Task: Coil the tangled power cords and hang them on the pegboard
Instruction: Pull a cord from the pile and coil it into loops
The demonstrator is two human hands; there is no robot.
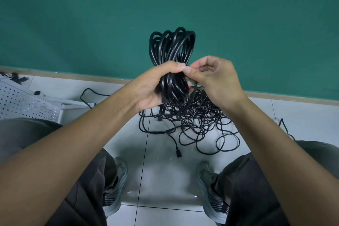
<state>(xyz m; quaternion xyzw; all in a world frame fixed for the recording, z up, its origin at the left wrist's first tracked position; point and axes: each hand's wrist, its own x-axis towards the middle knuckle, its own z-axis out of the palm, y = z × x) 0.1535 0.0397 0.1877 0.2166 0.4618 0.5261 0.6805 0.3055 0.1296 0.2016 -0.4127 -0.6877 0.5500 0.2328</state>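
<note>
Glossy white tiled floor (302,115) meets a green wall (73,14). The left hand (156,86) grips the coiled black power cord (172,57); the right hand (218,79) pinches it. A tangled black cord heap (198,115) lies beneath, partly hidden.

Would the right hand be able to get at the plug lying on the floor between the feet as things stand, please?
Probably yes. The plug lies in the open on the tile with nothing over it, but the right hand is pinching at the coiled cord held by the left hand, so it must let go first.
</note>
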